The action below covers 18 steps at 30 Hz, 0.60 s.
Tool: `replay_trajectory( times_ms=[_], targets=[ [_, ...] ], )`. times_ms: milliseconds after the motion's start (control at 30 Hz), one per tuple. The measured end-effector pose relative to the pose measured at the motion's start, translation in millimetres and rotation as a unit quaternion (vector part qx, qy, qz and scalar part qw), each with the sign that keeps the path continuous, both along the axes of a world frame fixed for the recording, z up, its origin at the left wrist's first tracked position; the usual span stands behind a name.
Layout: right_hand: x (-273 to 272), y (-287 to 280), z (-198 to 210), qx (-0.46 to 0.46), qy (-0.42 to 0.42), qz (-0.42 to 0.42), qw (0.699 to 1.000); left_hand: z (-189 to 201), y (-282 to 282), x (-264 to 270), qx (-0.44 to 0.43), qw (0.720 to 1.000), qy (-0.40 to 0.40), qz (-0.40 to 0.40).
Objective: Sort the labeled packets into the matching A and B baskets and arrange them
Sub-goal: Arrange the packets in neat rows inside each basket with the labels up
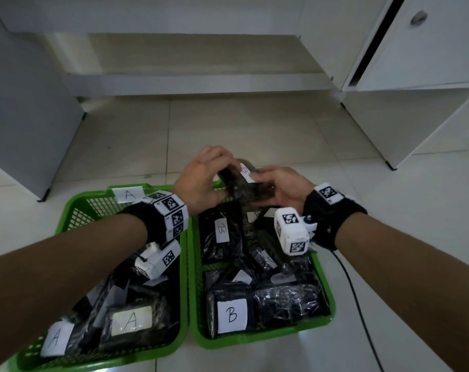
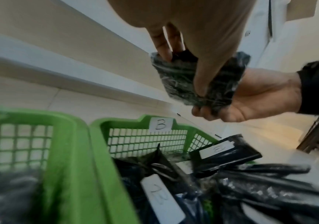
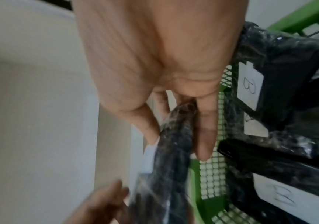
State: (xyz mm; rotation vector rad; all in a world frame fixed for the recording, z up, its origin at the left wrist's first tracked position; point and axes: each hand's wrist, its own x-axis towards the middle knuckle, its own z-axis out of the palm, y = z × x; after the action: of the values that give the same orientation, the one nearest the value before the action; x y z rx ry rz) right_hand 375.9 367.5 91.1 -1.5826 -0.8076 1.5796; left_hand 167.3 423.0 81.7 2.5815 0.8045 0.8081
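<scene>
Both hands [image 1: 238, 183] grip a packet [image 1: 241, 183] (labeled B) above 2 baskets [image 1: 193, 264].

Two green baskets [image 1: 193, 245] sit side by side, one marked A, one B, two hands [image 1: 201, 181] share one B packet [image 1: 240, 183], the heaped packets too tangled to count

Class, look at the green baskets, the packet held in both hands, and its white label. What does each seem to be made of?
Green baskets: probably moulded plastic, smooth rims with a slight sheen, lattice walls.
Held packet: dark contents in thin clear film, likely plastic; it crinkles and glints. Contents cannot be told.
White label: looks like matt paper, with a handwritten B.
</scene>
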Motion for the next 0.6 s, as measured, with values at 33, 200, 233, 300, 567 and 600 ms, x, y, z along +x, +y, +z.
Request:
replay_trajectory(
  times_ms=[33, 200, 233, 300, 567, 600],
  targets=[
    [5, 3, 2, 0.008, -0.004, -0.017, 1.000, 0, 2, -4, -0.017, 1.000, 0.023, 0.000],
    [15, 18, -1, 0.016, -0.194, 0.032, 0.980, -15, 16, -31, -0.031, 0.983, 0.182, 0.022],
    [8, 21, -6, 0.022, -0.240, 0.067, 0.968, -20, 19, -33, -0.032, 0.975, 0.217, 0.035],
    [-9, 32, -20, 0.037, -0.330, 0.128, 0.935, -27, 21, -33, -0.050, 0.961, 0.264, 0.065],
    [-43, 55, -59, 0.056, -0.332, 0.143, 0.931, -45, 23, -27, -0.156, 0.928, 0.324, 0.102],
    [-43, 54, -61, 0.061, -0.335, 0.140, 0.930, -46, 22, -26, -0.146, 0.923, 0.341, 0.101]
  ],
)
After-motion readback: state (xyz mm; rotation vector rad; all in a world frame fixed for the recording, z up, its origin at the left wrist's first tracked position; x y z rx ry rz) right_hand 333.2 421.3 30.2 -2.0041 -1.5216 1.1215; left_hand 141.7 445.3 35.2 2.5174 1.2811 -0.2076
